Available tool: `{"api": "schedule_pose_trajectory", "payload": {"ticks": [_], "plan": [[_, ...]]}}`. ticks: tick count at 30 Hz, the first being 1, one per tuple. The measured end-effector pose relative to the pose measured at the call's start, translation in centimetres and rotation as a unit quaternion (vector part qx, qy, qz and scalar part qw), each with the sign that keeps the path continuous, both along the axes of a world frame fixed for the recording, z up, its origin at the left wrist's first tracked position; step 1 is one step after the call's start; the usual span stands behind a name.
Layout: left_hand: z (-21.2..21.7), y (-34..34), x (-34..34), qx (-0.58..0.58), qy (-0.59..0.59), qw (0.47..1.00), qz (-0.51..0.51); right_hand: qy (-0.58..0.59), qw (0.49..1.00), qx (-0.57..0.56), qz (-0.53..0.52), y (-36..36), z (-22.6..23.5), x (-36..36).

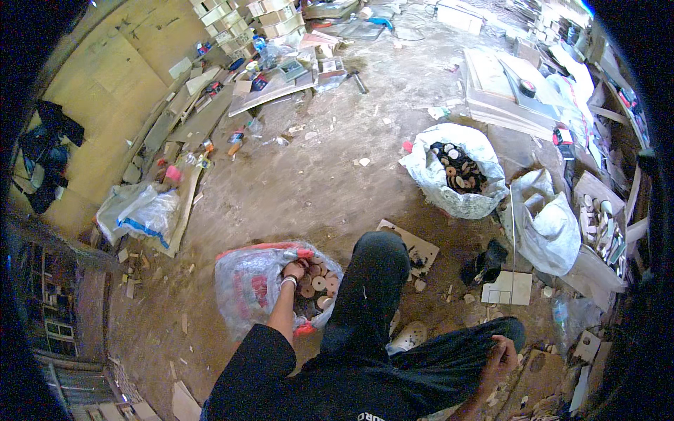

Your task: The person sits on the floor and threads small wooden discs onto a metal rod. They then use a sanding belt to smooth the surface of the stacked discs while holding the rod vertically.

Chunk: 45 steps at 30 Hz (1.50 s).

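Observation:
My left hand (295, 269) reaches over the rim of a clear plastic bag (235, 284) with red edging, its fingers curled down at the discs inside. Whatever those fingers grip is hidden. Round wooden discs with centre holes (319, 283) fill the bag's opening, just left of my raised left knee. On the other side, my right hand (500, 358) rests by my bent right knee with its fingers loosely curled, and nothing shows in it.
A white sack (435, 184) of dark and pale discs stands ahead to the right, beside another white sack (551, 235) and a box of offcuts (600, 224). Perforated board (414, 245) lies beyond my knee. Wood scraps litter the floor; a hammer (359, 83) lies farther off.

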<state>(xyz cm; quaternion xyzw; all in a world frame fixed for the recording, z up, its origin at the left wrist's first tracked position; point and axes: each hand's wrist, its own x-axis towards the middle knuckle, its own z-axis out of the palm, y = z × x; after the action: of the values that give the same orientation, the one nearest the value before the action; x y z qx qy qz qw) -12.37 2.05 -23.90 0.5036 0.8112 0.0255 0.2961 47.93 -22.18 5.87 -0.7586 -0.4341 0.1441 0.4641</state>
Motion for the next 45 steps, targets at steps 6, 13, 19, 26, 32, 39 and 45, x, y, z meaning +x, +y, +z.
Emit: {"api": "schedule_pose_trajectory", "payload": {"ticks": [6,13,19,26,32,39,45], "plan": [[-3.3,-2.1,-0.9,-0.173,0.124,0.923,-0.32,-0.012,1.0,0.002,-0.003,0.3,1.0,-0.8],[3.2,-8.0,1.2,-0.006,0.061,0.979,-0.194,-0.043,0.999,-0.003,0.034,-0.4,0.9,0.1],[6.9,-11.6,2.2,0.265,0.044,0.955,-0.125,-0.003,1.0,0.01,0.021,0.0,1.2,-0.7],[7.1,-12.8,4.6,-0.015,0.071,0.992,-0.1,-0.003,1.0,-0.017,-0.016,0.4,1.8,-1.3],[8.3,-11.8,3.2,0.031,0.042,0.994,-0.097,-0.023,1.0,0.0,0.004,-0.1,1.9,-1.0],[6.4,-13.8,3.9,0.026,0.011,0.991,-0.131,0.005,1.0,0.016,0.001,0.2,1.1,-0.8],[8.9,-11.8,4.3,-0.024,-0.116,0.986,-0.119,-0.031,0.999,0.003,0.032,-0.7,2.2,-0.4]]}}
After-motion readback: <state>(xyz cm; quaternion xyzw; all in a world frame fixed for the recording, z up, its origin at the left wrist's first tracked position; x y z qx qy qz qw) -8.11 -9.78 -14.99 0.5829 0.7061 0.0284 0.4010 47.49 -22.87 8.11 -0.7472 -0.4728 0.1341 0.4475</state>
